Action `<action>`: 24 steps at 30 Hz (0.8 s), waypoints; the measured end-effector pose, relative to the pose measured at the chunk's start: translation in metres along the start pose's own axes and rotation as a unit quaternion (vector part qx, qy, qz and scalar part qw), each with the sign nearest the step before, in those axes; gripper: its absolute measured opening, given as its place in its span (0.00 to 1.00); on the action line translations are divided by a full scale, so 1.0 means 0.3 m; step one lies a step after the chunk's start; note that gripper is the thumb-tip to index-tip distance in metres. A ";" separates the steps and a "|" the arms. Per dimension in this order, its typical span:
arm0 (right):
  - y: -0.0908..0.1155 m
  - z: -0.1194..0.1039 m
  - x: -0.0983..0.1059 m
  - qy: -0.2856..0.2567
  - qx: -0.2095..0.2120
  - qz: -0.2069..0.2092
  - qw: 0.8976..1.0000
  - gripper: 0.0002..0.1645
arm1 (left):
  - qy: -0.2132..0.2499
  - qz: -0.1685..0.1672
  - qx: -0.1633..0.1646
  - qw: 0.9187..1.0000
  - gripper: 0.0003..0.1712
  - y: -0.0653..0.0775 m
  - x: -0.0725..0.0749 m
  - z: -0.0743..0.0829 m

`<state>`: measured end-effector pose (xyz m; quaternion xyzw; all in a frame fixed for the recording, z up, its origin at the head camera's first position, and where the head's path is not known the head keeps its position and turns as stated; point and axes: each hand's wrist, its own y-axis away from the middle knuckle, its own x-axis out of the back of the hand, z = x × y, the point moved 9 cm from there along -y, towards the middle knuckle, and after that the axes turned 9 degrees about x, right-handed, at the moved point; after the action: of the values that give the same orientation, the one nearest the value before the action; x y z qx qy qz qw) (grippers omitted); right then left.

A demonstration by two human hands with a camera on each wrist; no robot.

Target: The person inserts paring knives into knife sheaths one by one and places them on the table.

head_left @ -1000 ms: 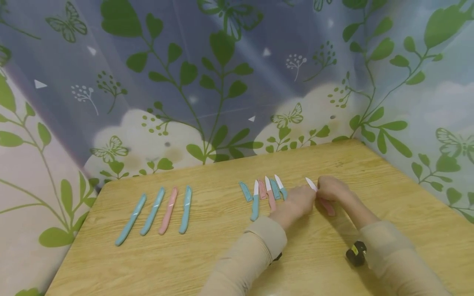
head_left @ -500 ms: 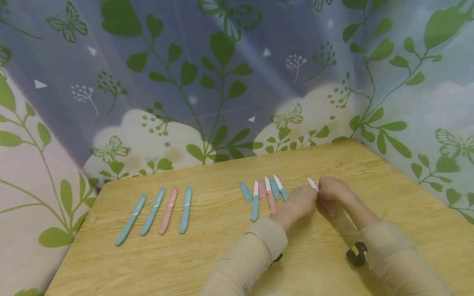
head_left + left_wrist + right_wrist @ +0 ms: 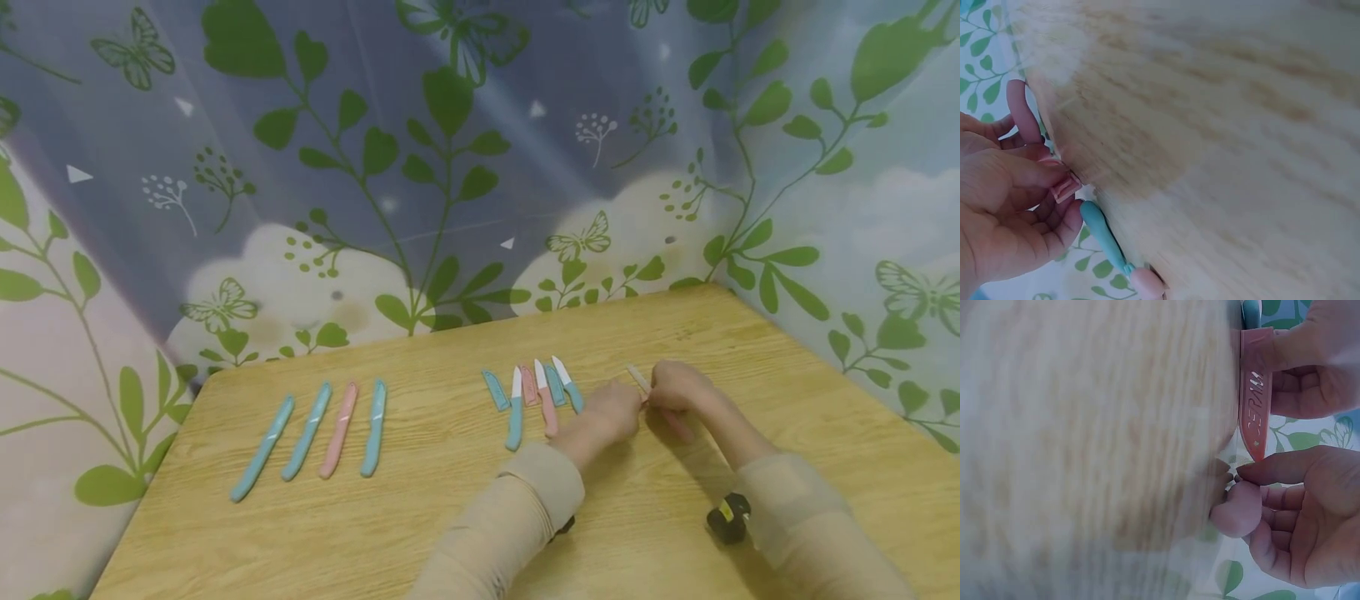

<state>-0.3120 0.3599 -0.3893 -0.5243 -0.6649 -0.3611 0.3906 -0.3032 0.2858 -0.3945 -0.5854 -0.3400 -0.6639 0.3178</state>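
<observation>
In the head view my left hand (image 3: pixel 611 410) and right hand (image 3: pixel 681 387) meet low over the table's right half. My right hand pinches a pink-handled paring knife (image 3: pixel 1238 509) where handle joins blade; its pale blade (image 3: pixel 637 377) points away from me. Between left thumb and fingers is a pink knife sheath (image 3: pixel 1255 394) with cut-out letters, its open end showing in the left wrist view. Left of the hands lie a teal knife (image 3: pixel 515 412), a pink knife (image 3: pixel 547 400) and another teal knife (image 3: pixel 567 383), all bare-bladed, among teal and pink sheaths (image 3: pixel 529 385).
On the table's (image 3: pixel 450 517) left side, several sheathed knives lie in a row, among them a pink one (image 3: pixel 340 429) and a teal one (image 3: pixel 374 429). A leaf-printed curtain (image 3: pixel 337 167) hangs behind the table. Black wrist cameras (image 3: pixel 729 518) hang under the sleeves.
The knife in my right hand has turned, so its blade looks narrower and duller, and its handle has swung slightly right. My left hand stays beside it; the laid-out knives have not moved.
</observation>
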 end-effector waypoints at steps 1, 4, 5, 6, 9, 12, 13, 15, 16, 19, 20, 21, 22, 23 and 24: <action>0.001 0.001 0.000 0.002 -0.001 -0.002 1.000 0.16 | 0.005 -0.001 0.002 1.000 0.07 0.002 0.001 -0.002; 0.005 0.005 0.000 0.004 -0.004 -0.009 1.000 0.14 | 0.012 0.001 0.002 1.000 0.06 0.004 0.009 -0.005; 0.007 0.004 0.002 0.001 -0.004 -0.010 1.000 0.11 | 0.019 0.001 0.002 1.000 0.06 0.003 0.014 -0.008; 0.010 0.001 0.003 0.002 -0.004 -0.012 1.000 0.10 | 0.025 0.004 0.001 1.000 0.06 0.001 0.021 -0.012; 0.018 -0.007 0.002 -0.010 -0.011 -0.014 1.000 0.06 | 0.060 0.022 0.008 0.998 0.03 -0.007 0.048 -0.036; 0.027 -0.034 -0.001 -0.024 0.001 -0.003 1.000 0.07 | 0.139 0.028 0.022 0.990 0.05 -0.009 0.068 -0.080; 0.029 -0.041 -0.004 -0.029 0.003 0.000 1.000 0.08 | 0.168 0.030 0.027 0.985 0.08 -0.009 0.072 -0.098; 0.032 -0.059 -0.008 -0.032 0.017 0.014 0.999 0.09 | 0.239 0.025 0.034 0.970 0.12 -0.008 0.077 -0.136; 0.033 -0.065 -0.011 -0.037 0.022 0.020 0.999 0.09 | 0.265 0.026 0.036 0.963 0.12 -0.009 0.079 -0.154; 0.035 -0.071 -0.021 -0.048 0.018 0.028 0.998 0.09 | 0.351 0.020 0.035 0.936 0.12 -0.008 0.089 -0.208; 0.035 -0.074 -0.024 -0.052 0.019 0.030 0.998 0.10 | 0.373 0.017 0.036 0.927 0.11 -0.007 0.093 -0.227; 0.036 -0.076 -0.027 -0.058 0.015 0.029 0.998 0.10 | 0.388 0.019 0.037 0.921 0.11 -0.007 0.100 -0.246; 0.036 -0.078 -0.030 -0.062 0.011 0.027 0.998 0.11 | 0.402 0.020 0.037 0.915 0.10 -0.006 0.106 -0.266; 0.036 -0.083 -0.030 -0.062 0.010 0.028 0.998 0.12 | 0.418 0.019 0.039 0.908 0.09 -0.003 0.112 -0.287; 0.037 -0.090 -0.031 -0.065 0.011 0.028 0.997 0.13 | 0.422 0.025 0.045 0.905 0.08 -0.002 0.119 -0.310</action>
<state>-0.2959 0.3341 -0.3851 -0.5605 -0.6780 -0.3081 0.3622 -0.3599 0.2087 -0.3668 -0.2444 -0.1890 -0.8249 0.4735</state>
